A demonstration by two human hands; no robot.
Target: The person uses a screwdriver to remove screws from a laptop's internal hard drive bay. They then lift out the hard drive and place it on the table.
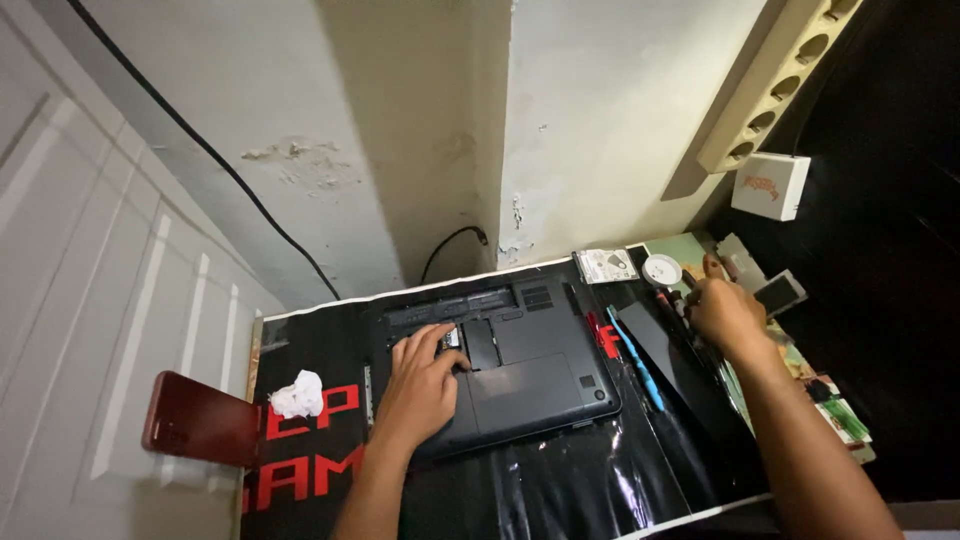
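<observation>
One dark grey upturned laptop (520, 365), panel off.

My left hand (420, 380) lies palm down ahead of me, wrist straight, fingers spread a little and stretched forward, the tips bent down and pressing. My left forearm runs up from below, nearly upright in view. My right hand (727, 310) is further out and off to the right, curled into a loose fist with the thumb raised. My right forearm slants in from the lower right.
</observation>
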